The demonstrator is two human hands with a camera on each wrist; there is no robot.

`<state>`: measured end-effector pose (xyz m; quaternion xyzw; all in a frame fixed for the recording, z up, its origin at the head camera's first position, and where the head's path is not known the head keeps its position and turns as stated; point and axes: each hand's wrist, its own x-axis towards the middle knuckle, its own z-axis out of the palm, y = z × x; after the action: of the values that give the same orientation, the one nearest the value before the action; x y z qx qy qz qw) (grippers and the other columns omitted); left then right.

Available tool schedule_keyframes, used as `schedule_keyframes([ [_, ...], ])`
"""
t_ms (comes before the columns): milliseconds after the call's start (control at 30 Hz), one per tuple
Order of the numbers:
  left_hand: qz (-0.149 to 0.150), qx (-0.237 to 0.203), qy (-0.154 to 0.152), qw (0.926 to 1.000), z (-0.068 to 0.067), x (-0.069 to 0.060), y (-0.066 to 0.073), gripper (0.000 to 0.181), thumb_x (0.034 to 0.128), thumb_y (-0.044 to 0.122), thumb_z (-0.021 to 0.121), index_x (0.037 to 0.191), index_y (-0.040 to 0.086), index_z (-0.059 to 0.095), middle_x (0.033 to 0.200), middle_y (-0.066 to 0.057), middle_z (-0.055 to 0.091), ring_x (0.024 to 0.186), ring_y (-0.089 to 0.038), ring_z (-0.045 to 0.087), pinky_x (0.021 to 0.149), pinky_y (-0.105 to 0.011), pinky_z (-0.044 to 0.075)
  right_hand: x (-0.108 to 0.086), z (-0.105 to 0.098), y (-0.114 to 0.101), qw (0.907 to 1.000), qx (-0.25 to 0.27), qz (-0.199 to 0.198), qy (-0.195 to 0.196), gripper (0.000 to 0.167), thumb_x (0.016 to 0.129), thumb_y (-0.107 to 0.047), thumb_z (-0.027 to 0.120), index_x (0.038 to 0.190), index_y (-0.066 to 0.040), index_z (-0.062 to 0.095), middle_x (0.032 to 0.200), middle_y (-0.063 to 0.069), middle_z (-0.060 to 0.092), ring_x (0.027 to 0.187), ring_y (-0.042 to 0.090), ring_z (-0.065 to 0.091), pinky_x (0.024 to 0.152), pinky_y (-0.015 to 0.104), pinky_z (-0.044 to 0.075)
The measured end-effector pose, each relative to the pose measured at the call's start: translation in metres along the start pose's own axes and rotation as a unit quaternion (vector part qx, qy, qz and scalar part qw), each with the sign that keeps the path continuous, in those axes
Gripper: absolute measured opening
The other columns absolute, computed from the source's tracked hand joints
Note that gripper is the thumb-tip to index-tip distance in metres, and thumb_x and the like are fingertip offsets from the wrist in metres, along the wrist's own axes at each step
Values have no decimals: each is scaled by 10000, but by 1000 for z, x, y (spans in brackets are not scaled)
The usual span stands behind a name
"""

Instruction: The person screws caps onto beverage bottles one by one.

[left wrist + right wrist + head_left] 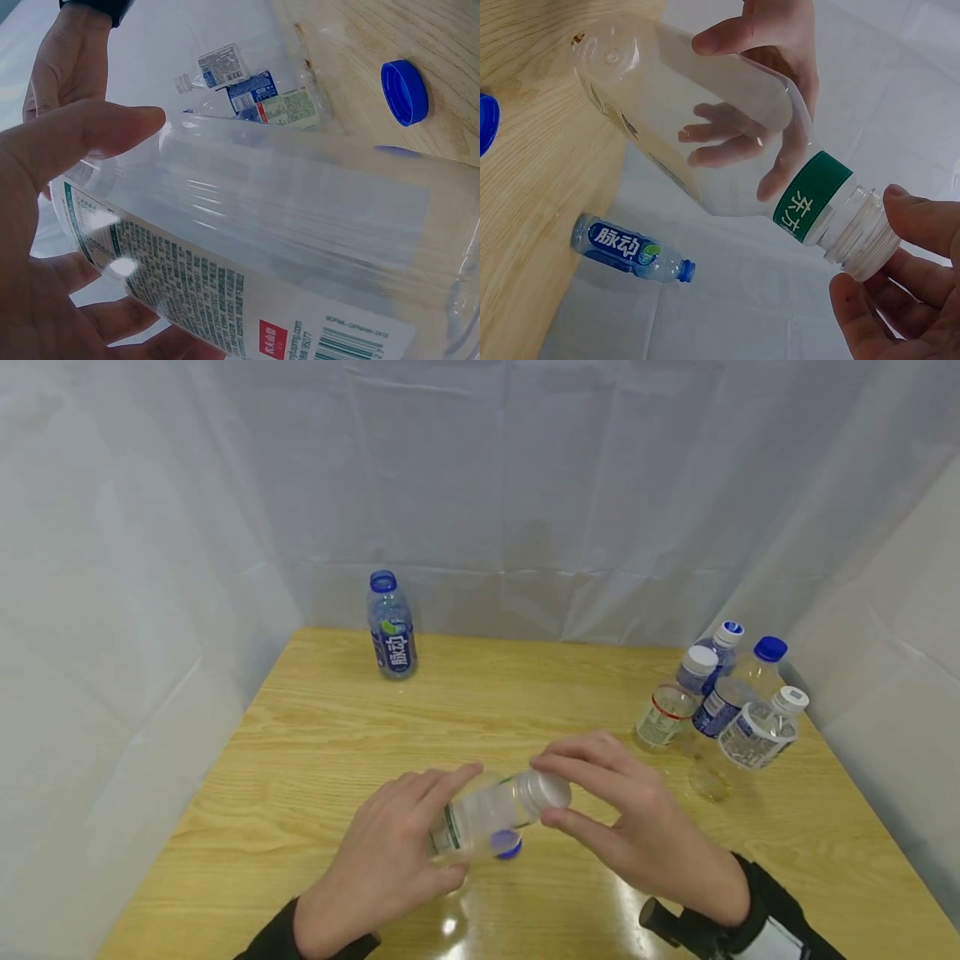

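A clear plastic bottle (480, 814) lies tilted in the air above the table, its neck toward the right. My left hand (397, 839) grips its body, thumb on one side and fingers on the other. At the neck end, my right hand (626, 818) pinches the whitish cap (551, 792) between thumb and fingers. The right wrist view shows the cap (870, 247) at the threaded neck, above a green band (810, 196). Behind the bottle, a loose blue cap (405, 93) rests on the table.
A blue-labelled bottle (393, 635) stands at the back left of the wooden table (300, 760). Several bottles, among them a blue-capped bottle (761, 668) and a white-capped bottle (765, 727), stand grouped at the right. White sheeting (480, 485) hangs behind and at both sides.
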<state>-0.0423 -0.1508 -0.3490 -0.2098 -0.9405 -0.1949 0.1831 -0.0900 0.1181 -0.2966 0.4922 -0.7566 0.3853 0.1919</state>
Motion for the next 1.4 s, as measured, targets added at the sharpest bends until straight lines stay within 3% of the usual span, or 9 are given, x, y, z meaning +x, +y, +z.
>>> schedule_keyframes([
  [333, -425, -572, -513, 9961, -6, 0, 1, 976, 574, 315, 912, 1449, 404, 489, 1183, 164, 654, 892, -18, 539, 715, -232, 460, 2, -1, 4, 9975, 328, -589, -228, 330, 936, -219, 712, 1238, -93, 674, 1210, 52, 657, 1045, 165, 570, 885, 228, 444],
  [467, -532, -754, -683, 9934, -6, 0, 1, 958, 579, 313, 901, 1437, 431, 490, 1186, 174, 651, 886, -7, 540, 718, -227, 456, 2, -3, 4, 9971, 255, -634, -324, 329, 941, -233, 710, 1238, -98, 669, 1203, 34, 648, 1038, 146, 573, 901, 243, 429],
  [600, -387, -681, -597, 9951, -5, -1, 2, 973, 573, 322, 909, 1449, 402, 494, 1214, 186, 645, 928, -1, 550, 763, -246, 481, 2, -2, 4, 9978, -105, -564, -322, 346, 953, -319, 689, 1222, -103, 661, 1167, 16, 633, 996, 113, 574, 868, 187, 471],
  [833, 48, -171, -298, 9994, -3, 0, 6, 1032, 558, 358, 933, 1477, 374, 465, 1229, 136, 649, 1017, -51, 582, 844, -308, 523, 0, 7, 8, 9913, -1069, -763, 73, 346, 995, -402, 612, 1130, -92, 684, 925, -40, 614, 761, 63, 527, 638, 153, 462],
  [1067, 144, 139, -218, 9996, 0, 0, 10, 1047, 552, 355, 942, 1484, 356, 466, 1223, 102, 652, 1048, -103, 590, 913, -347, 524, -5, 15, 9, 9895, -1433, -121, 120, 287, 1018, -372, 559, 1066, -129, 704, 826, -56, 684, 625, 10, 544, 531, 135, 446],
  [1233, 158, 212, -180, 9995, 2, -1, 10, 1039, 553, 351, 940, 1480, 351, 472, 1219, 103, 649, 1044, -101, 588, 917, -343, 527, -7, 18, 9, 9889, -1472, 187, 45, 234, 1016, -331, 584, 1050, -134, 705, 674, -122, 559, 545, -39, 442, 490, 100, 361],
  [1333, 171, 222, -193, 9994, 2, -1, 8, 1043, 560, 353, 937, 1488, 352, 462, 1230, 100, 645, 1051, -100, 586, 916, -336, 529, -8, 15, 9, 9878, -1532, 253, -103, 318, 1026, -403, 560, 1102, -127, 697, 683, -132, 542, 572, -45, 436, 502, 103, 358],
  [1400, 187, 189, -219, 9994, 1, -2, 7, 1049, 567, 360, 935, 1497, 350, 449, 1244, 95, 642, 1069, -103, 588, 920, -343, 530, -8, 10, 10, 9871, -1567, 204, -272, 402, 1019, -468, 539, 1179, -127, 678, 756, -119, 605, 633, -23, 513, 546, 143, 430],
])
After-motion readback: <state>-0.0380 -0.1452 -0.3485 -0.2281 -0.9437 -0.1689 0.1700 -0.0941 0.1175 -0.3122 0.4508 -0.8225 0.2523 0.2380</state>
